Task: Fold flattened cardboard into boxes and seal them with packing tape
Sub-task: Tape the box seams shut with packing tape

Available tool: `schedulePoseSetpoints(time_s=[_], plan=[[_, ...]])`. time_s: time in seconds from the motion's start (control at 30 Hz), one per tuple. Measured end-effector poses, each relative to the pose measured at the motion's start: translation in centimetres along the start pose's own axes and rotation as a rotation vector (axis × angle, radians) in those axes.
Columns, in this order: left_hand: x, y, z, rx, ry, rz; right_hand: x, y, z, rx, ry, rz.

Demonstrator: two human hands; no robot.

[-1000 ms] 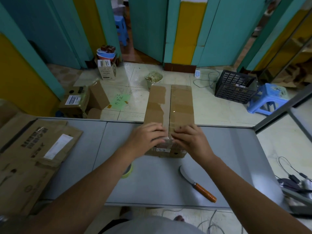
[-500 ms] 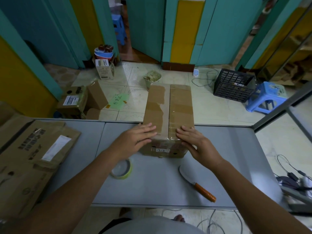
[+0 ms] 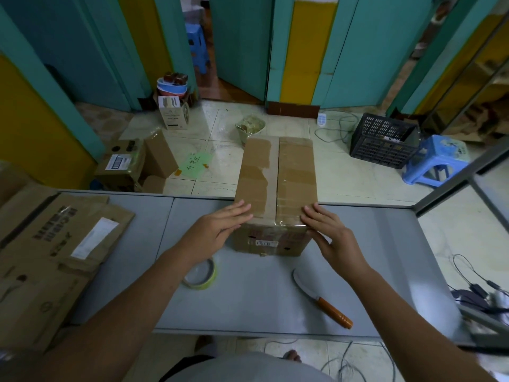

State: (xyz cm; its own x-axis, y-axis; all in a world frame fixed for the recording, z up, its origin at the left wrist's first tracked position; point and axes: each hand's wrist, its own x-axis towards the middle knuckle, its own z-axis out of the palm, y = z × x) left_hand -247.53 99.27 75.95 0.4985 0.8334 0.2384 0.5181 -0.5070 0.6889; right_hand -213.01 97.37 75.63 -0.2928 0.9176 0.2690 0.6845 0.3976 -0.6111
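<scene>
grey counter (image 3: 248, 304) | brown box (image 3: 275, 188) on it | left hand (image 3: 217, 230) flat, fingers spread, touching box | right hand (image 3: 330, 235) same | tape roll (image 3: 201, 274), knife (image 3: 322, 301) near

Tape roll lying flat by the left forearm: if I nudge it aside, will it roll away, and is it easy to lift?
The tape roll lies flat on its side on the grey table, so it should slide rather than roll. It looks thin and nearly used up, so probably light. Its open centre should let fingers hook in easily.
</scene>
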Motion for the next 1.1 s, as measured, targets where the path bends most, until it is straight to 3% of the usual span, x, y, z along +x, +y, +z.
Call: schedulePoseSetpoints(time_s=[0.13,0.23,0.33,0.73,1.1], plan=[[-0.2,0.4,0.4,0.03,0.145,-0.07,-0.4,-0.3,0.4,-0.01,0.084,0.053],[-0.7,0.7,0.6,0.019,0.309,-0.238,-1.2,-0.5,0.8,0.008,0.229,0.255],[-1.1,1.1,0.9,-0.031,0.375,-0.298,-1.9,-1.2,1.4,0.063,0.266,0.39],[-2.2,0.5,0.5,0.225,0.315,-0.183,-2.3,-2.0,1.9,0.06,0.291,0.406],[-1.6,0.9,-0.4,0.172,0.188,-0.162,-2.6,-0.8,1.3,0.106,0.244,0.395]])
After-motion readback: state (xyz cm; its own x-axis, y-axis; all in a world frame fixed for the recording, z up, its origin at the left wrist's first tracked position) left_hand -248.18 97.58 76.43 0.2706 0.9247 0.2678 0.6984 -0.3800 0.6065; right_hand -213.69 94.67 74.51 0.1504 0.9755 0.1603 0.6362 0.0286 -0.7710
